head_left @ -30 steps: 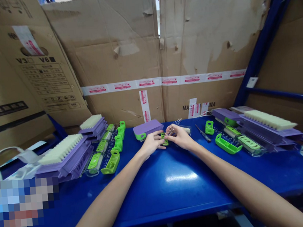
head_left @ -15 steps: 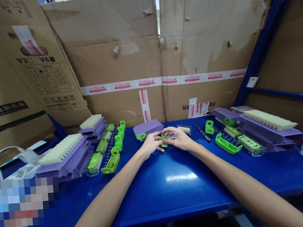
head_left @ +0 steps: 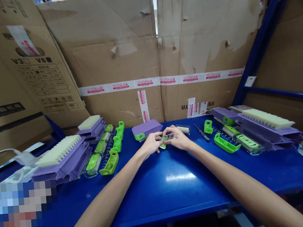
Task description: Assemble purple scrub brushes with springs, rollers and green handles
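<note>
My left hand [head_left: 151, 144] and my right hand [head_left: 179, 138] meet over the blue table, fingers curled in a pinch. Between them lies a coiled metal spring [head_left: 170, 137], its right end resting along my right hand. A small green plastic part [head_left: 163, 146] shows just under the fingertips; both sets of fingers close around it, and its far side is hidden. Right behind the hands sits a purple brush body [head_left: 147, 127] with a green end. A clear case with a cream insert [head_left: 183, 129] lies beyond my right hand.
Purple brush parts with cream bristles [head_left: 58, 150] are stacked at left, others [head_left: 268, 119] at right. Green handles [head_left: 109, 163], springs and clear-and-green cases [head_left: 92, 163] line both sides. A screwdriver [head_left: 202, 132] lies right of centre. Cardboard [head_left: 116, 67] walls the back.
My left fingers have drawn in closer to the green part and the spring. The spring has turned slightly, its left end now nearer the left fingertips. The view has shifted a little.
</note>
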`<state>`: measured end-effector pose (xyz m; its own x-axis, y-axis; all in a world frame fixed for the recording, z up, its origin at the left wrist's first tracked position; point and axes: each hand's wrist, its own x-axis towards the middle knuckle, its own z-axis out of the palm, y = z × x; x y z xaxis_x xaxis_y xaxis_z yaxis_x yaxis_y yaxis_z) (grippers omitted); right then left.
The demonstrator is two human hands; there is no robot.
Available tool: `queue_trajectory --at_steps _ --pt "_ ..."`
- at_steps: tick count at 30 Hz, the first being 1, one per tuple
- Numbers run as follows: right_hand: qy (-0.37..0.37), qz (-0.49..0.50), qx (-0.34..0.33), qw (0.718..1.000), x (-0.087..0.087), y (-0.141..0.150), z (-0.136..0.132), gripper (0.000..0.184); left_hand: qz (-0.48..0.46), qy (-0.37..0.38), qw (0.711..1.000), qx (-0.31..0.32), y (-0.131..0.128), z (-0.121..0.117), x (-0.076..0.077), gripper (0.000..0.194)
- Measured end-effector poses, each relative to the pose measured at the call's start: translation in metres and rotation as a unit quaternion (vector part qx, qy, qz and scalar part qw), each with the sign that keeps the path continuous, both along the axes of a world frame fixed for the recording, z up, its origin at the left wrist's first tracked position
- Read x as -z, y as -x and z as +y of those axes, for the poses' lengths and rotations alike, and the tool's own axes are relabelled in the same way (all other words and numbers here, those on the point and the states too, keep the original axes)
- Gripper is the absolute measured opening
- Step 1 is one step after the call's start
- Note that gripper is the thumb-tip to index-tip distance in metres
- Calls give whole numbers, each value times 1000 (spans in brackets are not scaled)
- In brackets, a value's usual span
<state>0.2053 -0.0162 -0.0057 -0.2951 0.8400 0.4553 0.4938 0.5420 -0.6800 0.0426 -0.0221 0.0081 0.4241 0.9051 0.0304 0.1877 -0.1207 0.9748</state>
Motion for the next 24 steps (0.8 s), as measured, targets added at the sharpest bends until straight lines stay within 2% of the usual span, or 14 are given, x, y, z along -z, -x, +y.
queue_trajectory --at_steps 6,11,16,19,21,24 --pt "-7 -24 -5 1000 4 -3 7 24 27 1 999 29 2 4 3 50" --pt "41 17 -40 998 4 -4 6 25 -2 40 998 55 6 6 3 61" --pt "120 76 -54 988 4 -5 6 25 -40 76 996 9 8 6 4 65" --pt "121 61 -46 990 5 -4 4 26 -72 81 994 -20 7 5 4 65" --pt "109 50 -38 992 6 -2 2 33 -102 84 991 -32 6 4 4 65" --pt "90 59 -25 994 7 2 -2 55 -134 93 986 -36 5 2 5 60"
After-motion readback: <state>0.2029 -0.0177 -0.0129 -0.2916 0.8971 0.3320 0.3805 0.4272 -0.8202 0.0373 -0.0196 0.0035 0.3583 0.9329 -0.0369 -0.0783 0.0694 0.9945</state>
